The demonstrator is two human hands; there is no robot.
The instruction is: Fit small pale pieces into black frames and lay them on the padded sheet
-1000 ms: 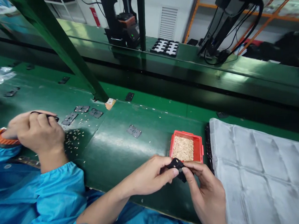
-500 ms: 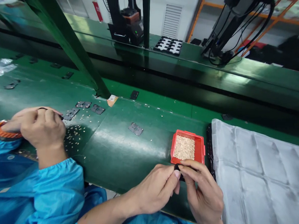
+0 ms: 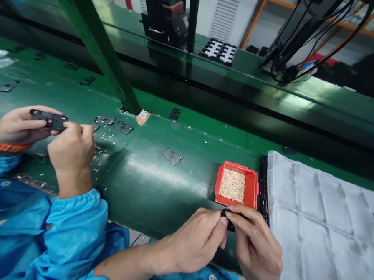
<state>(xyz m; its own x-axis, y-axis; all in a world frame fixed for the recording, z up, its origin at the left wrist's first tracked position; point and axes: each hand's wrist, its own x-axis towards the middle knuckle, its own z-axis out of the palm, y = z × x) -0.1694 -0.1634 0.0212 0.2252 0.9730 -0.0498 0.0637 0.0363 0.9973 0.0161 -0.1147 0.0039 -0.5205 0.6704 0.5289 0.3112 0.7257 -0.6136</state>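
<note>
Between my two hands is a small black plastic part (image 3: 231,226), mostly covered by fingers. My left hand (image 3: 202,237) pinches its left end, thumb on the near side. My right hand (image 3: 256,244) grips its right side, with the index finger and thumb on the top edge. Just beyond my hands sits a red bin (image 3: 251,189) holding many tiny pale beige pieces (image 3: 232,184). A flat dark plate with cut-outs (image 3: 172,156) lies on the green table (image 3: 147,188) to the left of the bin.
At left, a co-worker's hands (image 3: 72,150) hold a similar black plate (image 3: 49,120); more plates (image 3: 123,127) and scattered pale bits lie nearby. A white-covered tray (image 3: 320,222) stands at right. A green post (image 3: 94,47) slants down to the table; a conveyor (image 3: 206,137) runs behind.
My hands keep the same grip on the black part, and the view has shifted slightly. The co-worker's hands have turned, bringing their black plate into sight.
</note>
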